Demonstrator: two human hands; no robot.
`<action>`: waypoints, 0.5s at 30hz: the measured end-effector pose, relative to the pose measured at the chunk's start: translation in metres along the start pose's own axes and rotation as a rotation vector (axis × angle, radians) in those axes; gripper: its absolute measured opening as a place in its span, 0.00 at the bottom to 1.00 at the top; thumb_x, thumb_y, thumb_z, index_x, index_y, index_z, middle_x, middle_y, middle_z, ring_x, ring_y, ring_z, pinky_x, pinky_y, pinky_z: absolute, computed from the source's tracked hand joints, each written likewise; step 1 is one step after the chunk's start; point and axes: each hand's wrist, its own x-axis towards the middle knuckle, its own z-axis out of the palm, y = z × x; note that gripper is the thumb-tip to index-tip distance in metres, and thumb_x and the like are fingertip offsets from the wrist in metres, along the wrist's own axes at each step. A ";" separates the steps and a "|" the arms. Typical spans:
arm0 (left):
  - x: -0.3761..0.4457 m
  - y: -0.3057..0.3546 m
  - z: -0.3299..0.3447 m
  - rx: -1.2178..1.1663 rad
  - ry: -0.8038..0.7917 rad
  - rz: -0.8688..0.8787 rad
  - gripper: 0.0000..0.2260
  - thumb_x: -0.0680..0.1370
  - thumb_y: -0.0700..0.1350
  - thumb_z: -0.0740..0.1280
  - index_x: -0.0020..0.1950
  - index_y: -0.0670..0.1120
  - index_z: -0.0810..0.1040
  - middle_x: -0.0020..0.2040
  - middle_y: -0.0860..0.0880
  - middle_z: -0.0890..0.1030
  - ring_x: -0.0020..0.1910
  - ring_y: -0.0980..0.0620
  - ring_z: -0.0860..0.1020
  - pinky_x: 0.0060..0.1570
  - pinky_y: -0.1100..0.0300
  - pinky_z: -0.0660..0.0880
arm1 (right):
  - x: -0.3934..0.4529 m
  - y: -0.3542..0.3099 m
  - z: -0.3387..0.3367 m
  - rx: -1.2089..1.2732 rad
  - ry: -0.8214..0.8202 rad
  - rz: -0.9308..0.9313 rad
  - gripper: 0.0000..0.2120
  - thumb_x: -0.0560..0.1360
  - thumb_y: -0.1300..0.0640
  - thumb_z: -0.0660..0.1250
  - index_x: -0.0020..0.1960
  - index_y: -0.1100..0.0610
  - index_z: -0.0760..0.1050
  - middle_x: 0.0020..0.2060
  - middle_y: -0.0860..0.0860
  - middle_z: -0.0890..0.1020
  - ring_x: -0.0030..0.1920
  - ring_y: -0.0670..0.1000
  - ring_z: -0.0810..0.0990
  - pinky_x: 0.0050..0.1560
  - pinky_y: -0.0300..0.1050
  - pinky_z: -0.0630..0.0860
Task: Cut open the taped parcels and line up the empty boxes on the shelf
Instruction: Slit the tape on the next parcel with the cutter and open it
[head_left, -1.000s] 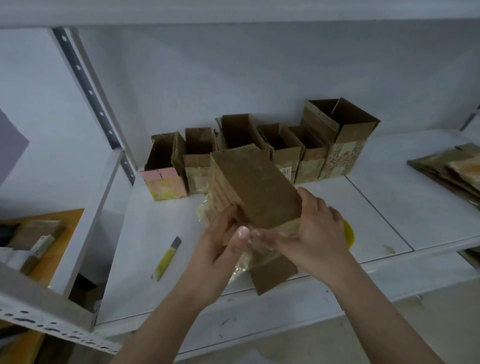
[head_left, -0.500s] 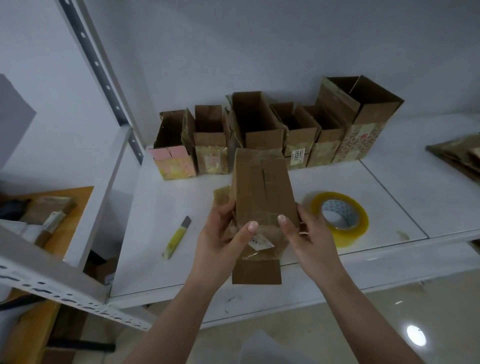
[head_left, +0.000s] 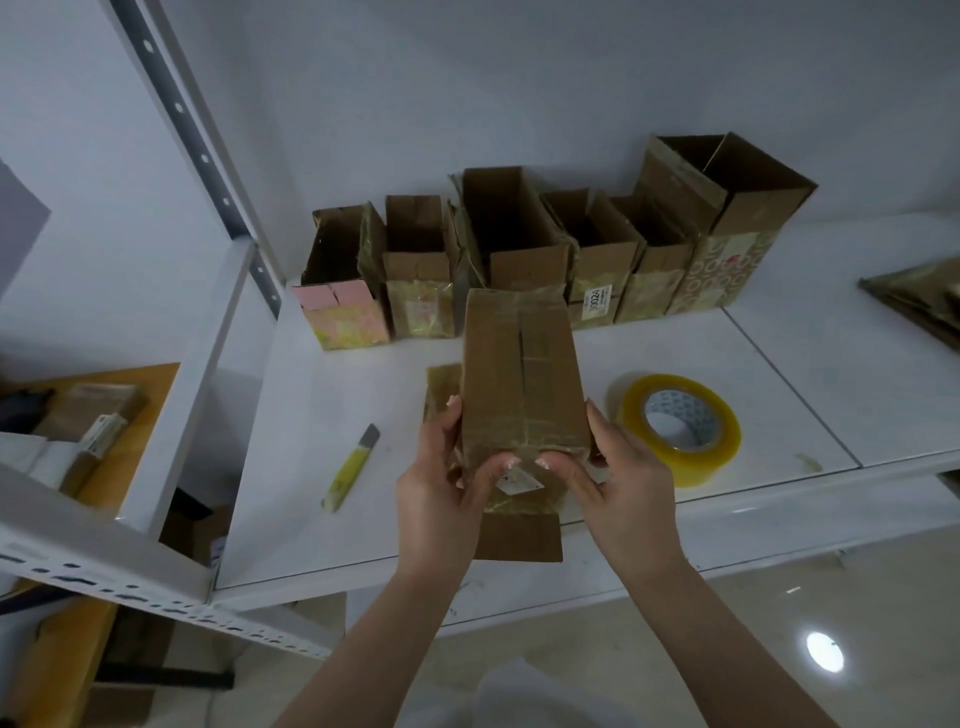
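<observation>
While both hands grip it, head view shows:
Box (head_left: 519, 374): brown cardboard, taped seams, held above shelf (head_left: 322, 395) front, flap hanging below.
L hand (head_left: 441, 488): fingers clamped on box's left side.
R hand (head_left: 618, 478): fingers clamped on right side.
Row of open boxes (head_left: 550, 254): rear of shelf, touching.
Cutter (head_left: 349, 467): yellow, flat, left.
Tape roll (head_left: 680, 426): glossy ring, right.
</observation>
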 end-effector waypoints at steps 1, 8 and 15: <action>0.001 -0.001 0.001 0.001 0.004 0.003 0.27 0.71 0.50 0.71 0.68 0.43 0.71 0.58 0.49 0.82 0.56 0.58 0.81 0.53 0.63 0.79 | 0.000 0.000 0.000 -0.005 -0.003 0.006 0.38 0.75 0.33 0.59 0.64 0.66 0.76 0.45 0.58 0.84 0.43 0.57 0.83 0.40 0.48 0.82; 0.007 -0.004 0.004 0.009 0.020 0.041 0.26 0.70 0.53 0.71 0.66 0.46 0.72 0.57 0.49 0.82 0.56 0.62 0.80 0.50 0.67 0.78 | 0.003 -0.001 0.001 -0.012 -0.128 0.129 0.43 0.70 0.26 0.60 0.70 0.57 0.72 0.52 0.51 0.82 0.51 0.50 0.80 0.48 0.48 0.80; 0.012 0.003 -0.006 -0.024 -0.158 0.120 0.35 0.74 0.61 0.69 0.74 0.43 0.66 0.60 0.66 0.78 0.60 0.64 0.77 0.52 0.64 0.79 | 0.014 -0.007 -0.003 0.226 -0.147 0.300 0.35 0.65 0.31 0.67 0.64 0.50 0.75 0.52 0.46 0.82 0.53 0.44 0.80 0.49 0.36 0.77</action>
